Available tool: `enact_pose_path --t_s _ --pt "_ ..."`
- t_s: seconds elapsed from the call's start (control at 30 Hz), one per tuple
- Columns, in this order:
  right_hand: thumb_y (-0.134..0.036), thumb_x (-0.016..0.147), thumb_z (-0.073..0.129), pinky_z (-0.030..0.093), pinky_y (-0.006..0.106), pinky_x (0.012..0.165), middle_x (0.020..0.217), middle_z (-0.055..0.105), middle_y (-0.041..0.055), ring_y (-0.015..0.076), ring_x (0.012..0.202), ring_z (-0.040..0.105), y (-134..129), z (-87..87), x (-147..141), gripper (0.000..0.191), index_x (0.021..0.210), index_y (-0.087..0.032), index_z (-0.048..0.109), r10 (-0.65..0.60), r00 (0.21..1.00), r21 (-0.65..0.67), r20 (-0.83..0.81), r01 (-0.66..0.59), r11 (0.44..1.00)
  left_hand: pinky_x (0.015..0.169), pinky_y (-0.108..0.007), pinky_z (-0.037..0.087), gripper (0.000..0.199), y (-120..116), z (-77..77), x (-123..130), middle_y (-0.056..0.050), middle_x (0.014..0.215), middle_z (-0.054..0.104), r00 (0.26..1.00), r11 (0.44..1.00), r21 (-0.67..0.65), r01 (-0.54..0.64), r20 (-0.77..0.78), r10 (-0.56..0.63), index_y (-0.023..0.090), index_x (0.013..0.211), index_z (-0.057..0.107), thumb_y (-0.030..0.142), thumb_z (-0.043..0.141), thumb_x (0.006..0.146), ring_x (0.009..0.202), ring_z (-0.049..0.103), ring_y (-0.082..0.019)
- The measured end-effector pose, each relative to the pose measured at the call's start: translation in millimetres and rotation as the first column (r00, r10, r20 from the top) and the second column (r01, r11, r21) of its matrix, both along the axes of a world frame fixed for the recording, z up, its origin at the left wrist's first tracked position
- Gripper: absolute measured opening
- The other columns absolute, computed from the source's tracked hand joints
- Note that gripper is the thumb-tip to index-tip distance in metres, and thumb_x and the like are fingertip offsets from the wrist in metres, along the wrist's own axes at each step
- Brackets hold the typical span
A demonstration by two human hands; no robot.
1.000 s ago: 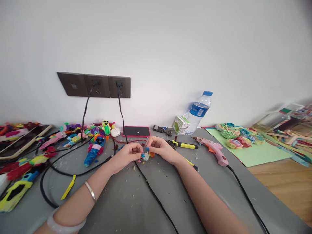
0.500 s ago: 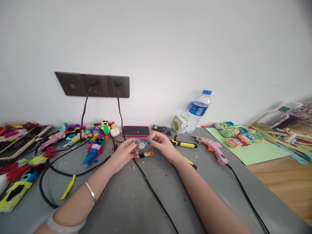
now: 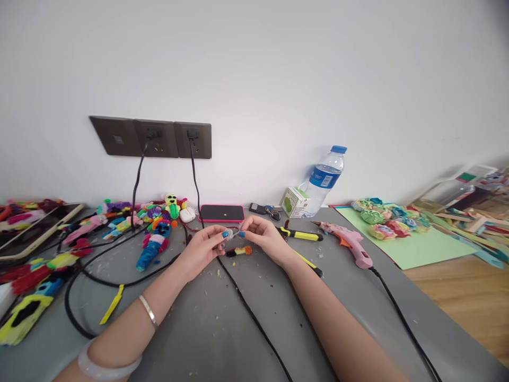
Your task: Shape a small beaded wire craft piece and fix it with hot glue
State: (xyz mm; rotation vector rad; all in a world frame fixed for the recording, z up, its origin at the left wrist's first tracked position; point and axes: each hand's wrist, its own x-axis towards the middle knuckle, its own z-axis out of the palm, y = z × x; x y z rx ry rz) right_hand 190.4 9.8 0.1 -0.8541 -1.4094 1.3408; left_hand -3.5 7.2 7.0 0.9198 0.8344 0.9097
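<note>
Between my two hands is a small silvery-white fuzzy piece [image 3: 230, 233], which looks like a coiled pipe cleaner. My left hand [image 3: 203, 247] pinches it between thumb and fingers from the left. Opposite, my right hand [image 3: 263, 237] has thumb and fingertips closed on its thin right end. Just below the fingers, a small black, yellow and orange pipe-cleaner piece [image 3: 239, 251] lies on the grey table [image 3: 238, 329]. The fingers hide part of the silvery piece.
Pipe-cleaner figures [image 3: 153, 246] and black cables [image 3: 254, 321] spread across the left. Behind my hands lies a pink-edged phone [image 3: 221, 213]. To the right are yellow-handled pliers [image 3: 304, 235], a tilted water bottle [image 3: 324, 180], a pink glue gun [image 3: 350, 244] and crumpled paper flowers [image 3: 387, 220].
The silvery piece has turned in my fingers: its round face showed before, and now it looks narrower and more covered. Both hands stay at nearly the same spot.
</note>
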Motion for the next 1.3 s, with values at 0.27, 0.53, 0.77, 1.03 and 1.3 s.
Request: enact_pose_path --t_s 0.27,0.53,0.77,1.03,1.3 --pt "-0.039 0.072 0.080 0.044 0.028 0.070 0.081 0.060 0.0013 0.0142 0.076 0.055 -1.4 2.4 -1.1 0.029 0.074 -0.019 0.059 0.018 1.000 0.000 0.003 -0.018 1.000 0.057 -0.023 0.039 0.030 -0.6 0.2 -0.3 0.003 0.066 0.051 1.000 1.000 -0.002 -0.003 -0.016 0.003 0.016 0.080 0.067 0.034 0.084 0.065 0.059 0.042 -0.008" --pt "-0.038 0.075 0.077 0.044 0.028 0.068 0.080 0.060 0.0011 0.0139 0.075 0.054 -1.8 1.6 -0.8 0.027 0.075 -0.018 0.059 0.019 1.000 0.010 0.025 -0.019 1.000 0.059 -0.024 0.038 0.026 1.1 -5.6 -2.3 0.003 0.067 0.053 0.998 0.998 0.048 0.038 -0.058 -0.035 0.017 0.072 0.062 0.034 0.082 0.069 0.060 0.044 -0.009" --pt "-0.040 0.074 0.078 0.043 0.028 0.068 0.080 0.060 0.0006 0.0136 0.073 0.054 -2.1 2.2 -1.4 0.029 0.074 -0.018 0.059 0.016 0.999 -0.003 0.035 -0.016 1.000 0.058 -0.024 0.038 0.035 -0.9 -0.8 -0.8 0.001 0.075 0.059 0.995 0.995 0.076 0.068 -0.078 -0.062 0.016 0.068 0.057 0.038 0.084 0.065 0.062 0.047 -0.009" --pt "-0.040 0.073 0.078 0.043 0.026 0.063 0.077 0.059 0.0007 0.0135 0.072 0.053 -2.9 2.6 -1.5 0.028 0.075 -0.018 0.059 0.014 0.999 -0.008 0.047 -0.014 1.000 0.056 -0.024 0.039 0.035 -1.3 -1.0 -0.9 0.001 0.071 0.058 0.992 0.990 0.105 0.090 -0.099 -0.079 0.017 0.069 0.057 0.040 0.083 0.065 0.061 0.047 -0.010" --pt "-0.042 0.074 0.077 0.042 0.025 0.062 0.076 0.058 -0.0003 0.0125 0.067 0.052 -2.2 0.1 -1.0 0.030 0.079 -0.019 0.059 0.041 0.997 -0.019 0.057 -0.040 0.999 0.056 -0.024 0.038 0.034 -2.8 1.8 0.3 0.001 0.071 0.058 0.986 0.985 0.121 0.120 -0.134 -0.103 0.017 0.068 0.057 0.039 0.083 0.065 0.061 0.046 -0.010"
